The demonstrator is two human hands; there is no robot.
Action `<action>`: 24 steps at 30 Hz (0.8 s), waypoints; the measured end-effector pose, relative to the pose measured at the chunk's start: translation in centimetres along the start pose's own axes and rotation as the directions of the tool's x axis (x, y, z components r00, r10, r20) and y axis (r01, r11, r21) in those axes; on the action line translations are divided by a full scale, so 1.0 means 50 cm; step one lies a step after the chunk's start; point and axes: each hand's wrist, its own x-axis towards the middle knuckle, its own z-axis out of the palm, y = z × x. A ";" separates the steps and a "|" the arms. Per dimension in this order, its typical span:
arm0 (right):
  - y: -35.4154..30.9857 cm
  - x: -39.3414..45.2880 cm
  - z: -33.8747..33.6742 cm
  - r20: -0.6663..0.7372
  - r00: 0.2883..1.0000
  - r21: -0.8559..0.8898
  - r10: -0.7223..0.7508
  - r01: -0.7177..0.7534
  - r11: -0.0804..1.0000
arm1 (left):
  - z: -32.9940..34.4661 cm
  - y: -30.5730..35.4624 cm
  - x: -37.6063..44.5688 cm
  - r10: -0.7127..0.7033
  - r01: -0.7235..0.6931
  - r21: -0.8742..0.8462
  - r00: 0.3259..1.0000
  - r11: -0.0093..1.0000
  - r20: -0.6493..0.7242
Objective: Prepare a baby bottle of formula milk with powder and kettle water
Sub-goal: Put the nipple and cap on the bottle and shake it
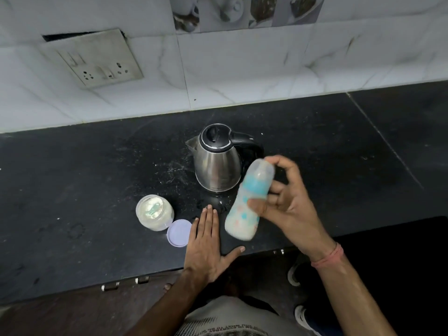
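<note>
The right hand (283, 204) fingers grip the capped, milky bottle (249, 202) round its middle, likely light and smooth, while the left hand (206, 241) fingers lie flat beside it.

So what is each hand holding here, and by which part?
The right hand grips the baby bottle around its middle, near the blue collar. The left hand lies flat on the counter, holding nothing.

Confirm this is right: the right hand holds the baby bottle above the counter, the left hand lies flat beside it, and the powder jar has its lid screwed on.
Not quite. The head view shows the powder jar open, its lid lying on the counter beside it. The rest stands: the right hand holds the baby bottle, and the left hand lies flat.
</note>
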 end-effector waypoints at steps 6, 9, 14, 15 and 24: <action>0.023 -0.003 0.037 -0.104 0.994 0.085 0.041 -0.033 0.996 | -0.023 0.008 -0.001 -0.006 0.003 0.037 0.996 0.999 0.090; 0.027 -0.009 0.032 -0.070 0.997 0.097 0.035 -0.028 0.995 | -0.028 0.007 -0.002 0.000 -0.002 0.027 0.997 1.000 0.073; 0.025 -0.002 0.021 -0.236 0.971 0.134 0.041 -0.009 0.991 | -0.033 0.012 0.000 -0.017 0.014 0.036 0.996 0.999 0.088; 0.024 -0.005 0.021 -0.154 0.986 0.093 0.056 -0.042 0.995 | -0.031 0.010 -0.002 -0.008 0.007 0.021 0.998 1.000 0.069; 0.016 -0.009 0.021 -0.053 0.998 0.010 0.036 -0.036 0.999 | -0.024 0.009 -0.003 -0.004 0.003 0.013 1.000 1.000 0.027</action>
